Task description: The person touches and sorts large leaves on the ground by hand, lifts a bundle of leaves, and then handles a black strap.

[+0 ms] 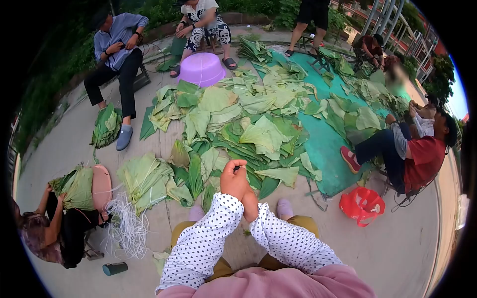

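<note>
My left hand [234, 180] is raised in front of me with its fingers curled closed. A small dark thing [237, 168] shows at the fingers, too small to name. Just behind and below it, my right hand [250, 204] meets the left at the wrist, and its fingers are hidden. Both forearms wear white sleeves with dark dots. Beyond my hands spreads a large heap of big green leaves [266, 136], some flat and stacked, others folded. A fanned bundle of pale leaves [144, 179] lies to the left.
White string [128, 226] lies tangled at left, near a dark cup [115, 268]. A purple basin [201, 69] stands upturned at the back. A red bag [361, 205] sits at right beside a green sheet [318, 169]. Several people sit around, one at left holding a leaf bundle [79, 191].
</note>
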